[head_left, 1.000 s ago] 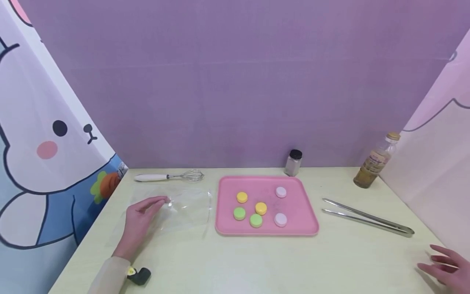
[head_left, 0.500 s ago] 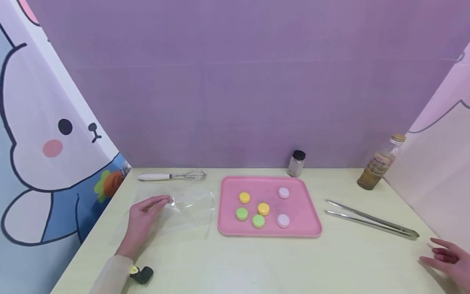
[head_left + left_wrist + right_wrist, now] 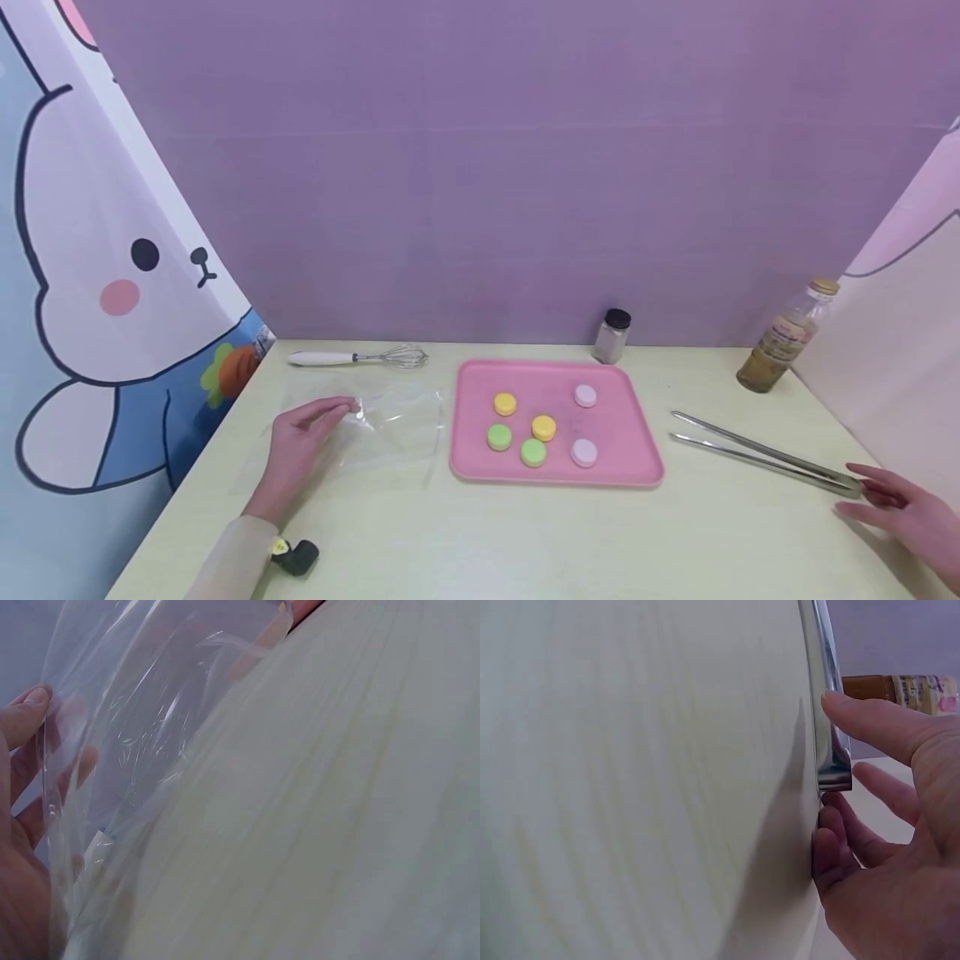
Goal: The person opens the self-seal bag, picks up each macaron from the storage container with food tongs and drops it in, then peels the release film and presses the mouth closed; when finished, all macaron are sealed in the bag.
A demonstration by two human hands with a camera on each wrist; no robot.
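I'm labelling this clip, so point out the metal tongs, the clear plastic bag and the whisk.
Metal tongs [image 3: 787,457]: head view, on the far arm, about midway along.
Clear plastic bag [image 3: 397,429]: head view, on its film, right of centre.
Whisk [image 3: 349,358]: head view, on the handle's end beside the wires.

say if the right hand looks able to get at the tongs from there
Most likely yes: the right hand is right at the joined end of the tongs, with nothing visible blocking it. The bottle stands farther back on the table, clear of both.
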